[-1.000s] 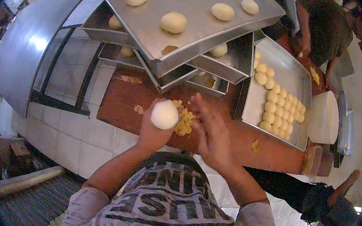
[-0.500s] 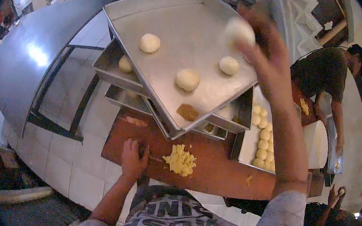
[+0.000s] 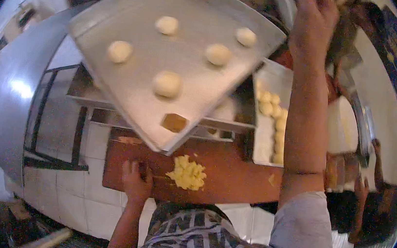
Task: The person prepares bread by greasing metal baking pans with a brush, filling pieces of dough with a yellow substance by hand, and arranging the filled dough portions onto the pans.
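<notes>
Tray (image 3: pixel 177 55) on top of the stack: thin sheet metal, dull grey sheen, flat base, low walls, squarish. Set cornerwise, one corner aimed at the wearer and overhanging the red-brown counter (image 3: pixel 231 179); roughly square, so can't call a long axis. Five dough balls (image 3: pixel 167 84) on it, pale, smooth, slightly flattened, well apart; near-round, no clear pointing direction. Brown flat scrap (image 3: pixel 175 122) in the near corner, angular outline. Lower trays (image 3: pixel 225 123) under it, same metal, turned at a different angle.

Right grip (image 3: pixel 316 12) is up beyond the tray's right corner, fingers blurred and cut by the top edge; can't tell how far open or if it holds anything. Left grip (image 3: pixel 136 180) is at the counter's left part, fingers bent, slightly spread; can't tell if it has anything. Yellow pile (image 3: pixel 188 173), lumpy, crumbly, just right of it. Side tray (image 3: pixel 264 141) at right: smaller balls (image 3: pixel 279 133), packed touching, partly behind the right forearm.
</notes>
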### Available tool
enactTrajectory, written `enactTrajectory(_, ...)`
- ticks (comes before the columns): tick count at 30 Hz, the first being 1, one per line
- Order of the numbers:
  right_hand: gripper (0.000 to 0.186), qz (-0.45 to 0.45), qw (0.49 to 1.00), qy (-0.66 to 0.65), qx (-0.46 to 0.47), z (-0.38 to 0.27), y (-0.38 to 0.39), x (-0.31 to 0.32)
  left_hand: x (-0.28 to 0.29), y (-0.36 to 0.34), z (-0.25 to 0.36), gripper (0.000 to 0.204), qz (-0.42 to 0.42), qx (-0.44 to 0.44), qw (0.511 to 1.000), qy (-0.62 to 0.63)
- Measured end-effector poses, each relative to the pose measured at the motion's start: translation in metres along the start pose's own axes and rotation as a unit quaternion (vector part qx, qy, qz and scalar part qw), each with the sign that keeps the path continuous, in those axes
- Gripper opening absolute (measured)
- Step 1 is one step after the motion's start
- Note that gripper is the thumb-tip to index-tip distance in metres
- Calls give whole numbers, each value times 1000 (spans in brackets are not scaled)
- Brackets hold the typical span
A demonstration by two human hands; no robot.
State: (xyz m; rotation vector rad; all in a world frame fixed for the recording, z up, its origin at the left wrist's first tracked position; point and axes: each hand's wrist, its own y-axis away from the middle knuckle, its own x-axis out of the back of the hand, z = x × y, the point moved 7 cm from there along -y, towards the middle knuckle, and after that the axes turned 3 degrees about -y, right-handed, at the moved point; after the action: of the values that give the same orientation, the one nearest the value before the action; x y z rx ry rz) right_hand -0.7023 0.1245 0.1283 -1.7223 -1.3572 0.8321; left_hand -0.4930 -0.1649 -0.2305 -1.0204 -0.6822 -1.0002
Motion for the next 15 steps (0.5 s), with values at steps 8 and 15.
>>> enactTrajectory(8, 23, -156, 846, 470, -199, 147, 214, 182, -16, -6, 10, 39, 2, -19, 1000, -13)
enactTrajectory(15, 30, -307, 778, 515, -187, 131, 228, 142, -5, 0, -9, 36, 3, -12, 999, 51)
